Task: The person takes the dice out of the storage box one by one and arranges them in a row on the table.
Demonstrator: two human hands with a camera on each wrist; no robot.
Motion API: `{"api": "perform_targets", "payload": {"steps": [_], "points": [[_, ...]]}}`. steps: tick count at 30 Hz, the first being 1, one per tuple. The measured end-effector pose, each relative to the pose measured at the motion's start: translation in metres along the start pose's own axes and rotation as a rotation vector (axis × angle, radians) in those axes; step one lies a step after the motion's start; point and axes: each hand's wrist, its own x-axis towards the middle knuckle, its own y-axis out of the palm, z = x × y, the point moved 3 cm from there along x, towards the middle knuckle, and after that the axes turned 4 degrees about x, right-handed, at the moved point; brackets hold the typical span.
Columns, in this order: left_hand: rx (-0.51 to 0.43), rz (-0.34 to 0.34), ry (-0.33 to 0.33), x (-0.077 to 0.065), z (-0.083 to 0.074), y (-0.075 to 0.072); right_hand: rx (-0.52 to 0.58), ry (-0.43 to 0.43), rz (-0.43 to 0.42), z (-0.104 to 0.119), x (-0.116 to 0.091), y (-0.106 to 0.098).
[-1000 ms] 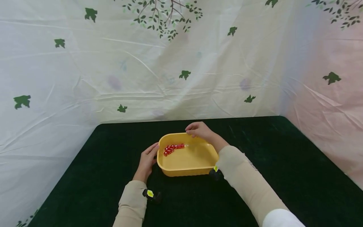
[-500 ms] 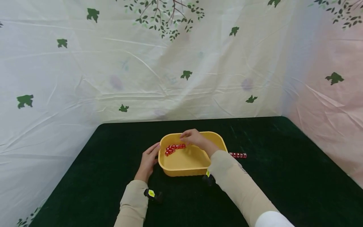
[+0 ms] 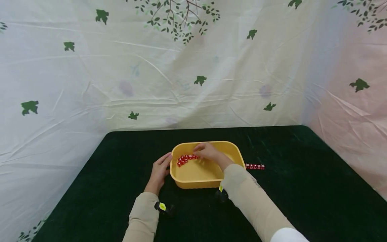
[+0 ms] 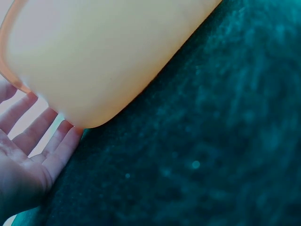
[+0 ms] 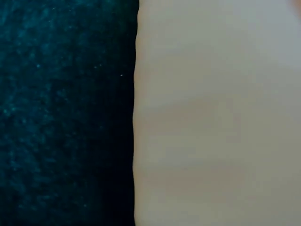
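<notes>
Behind, a creased pale fabric backdrop point(image 3: 151, 84), pinkish toward the right, printed with green leaves point(image 3: 200, 80) and a leafy branch point(image 3: 186, 21). Below, a dark green velvety tabletop point(image 3: 314, 188). Near its middle, a yellow plastic tub point(image 3: 196, 176), rectangular with rounded corners, mouth up, long axis left to right, short ends to either side. Inside, in the left half, red dice point(image 3: 182, 161) with white pips: a jumbled, curved bunch at the left, leading into a short row point(image 3: 191, 156) with long axis left to right. Reaching into the tub from the right, the right hand point(image 3: 208, 152), fingers bent down at the row's right end, tips partly hidden; cannot tell how far apart, nor whether pinching a die. Against the tub's left end, the left hand point(image 3: 157, 172), fingers fairly straight and slightly spread, touching the outer wall rather than curled round it. On the tabletop just beside the tub's right end, an outer dice row point(image 3: 255, 166), straight, also pointing left to right; cannot tell whether touching the tub. On both arms, beige sleeves point(image 3: 143, 213).
</notes>
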Motion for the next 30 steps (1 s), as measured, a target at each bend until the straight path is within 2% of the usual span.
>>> {"api": "perform_targets", "payload": {"steps": [7,13,22,30], "points": [[0.011,-0.011,-0.003,0.001,0.001,0.000,-0.007,0.034,-0.005,-0.006,0.000,0.001],[0.017,-0.012,-0.003,0.001,0.002,0.001,-0.010,0.021,-0.009,-0.010,0.001,0.002],[0.019,-0.012,-0.001,0.002,0.000,0.001,-0.088,-0.008,-0.009,-0.010,0.001,0.003],[0.015,-0.012,-0.003,0.001,0.000,0.001,-0.124,0.004,-0.003,-0.015,0.005,0.003]]}}
